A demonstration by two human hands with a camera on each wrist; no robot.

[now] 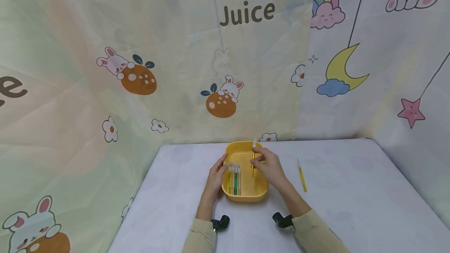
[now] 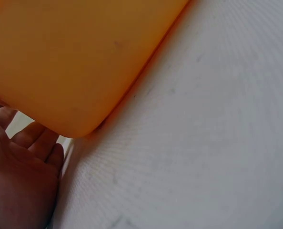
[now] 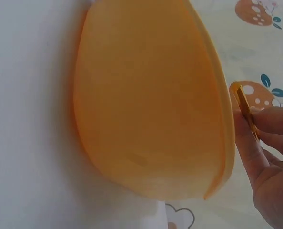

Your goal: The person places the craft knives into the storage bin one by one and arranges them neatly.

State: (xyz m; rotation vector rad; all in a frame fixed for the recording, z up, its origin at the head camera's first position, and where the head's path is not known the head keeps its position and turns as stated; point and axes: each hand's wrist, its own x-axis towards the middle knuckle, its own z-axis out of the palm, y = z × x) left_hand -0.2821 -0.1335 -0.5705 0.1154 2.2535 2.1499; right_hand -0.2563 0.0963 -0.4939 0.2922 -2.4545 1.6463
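A yellow plastic tray (image 1: 246,197) with rounded corners stands on the table. My left hand (image 1: 215,175) holds its left rim; in the left wrist view, that hand's lower fingers (image 2: 41,143) are bent beside the tray wall (image 2: 79,62). Between thumb and fingers, my right hand (image 1: 268,167) pinches a slim yellow pen-like stick (image 1: 252,171) with a pale upper end, upright over the tray's right half. The right wrist view shows the lower end of this stick (image 3: 244,102) just past the tray rim. Several similar sticks (image 1: 234,180), yellow, green and pale, lie side by side in the tray's left half.
Right of the tray, another yellow stick (image 1: 302,179) with a pale tip lies on the white-covered table (image 1: 351,206). Printed cloth (image 1: 190,69) hangs behind the table's back edge and at both sides. A black wrist device (image 1: 220,223) sits at each wrist.
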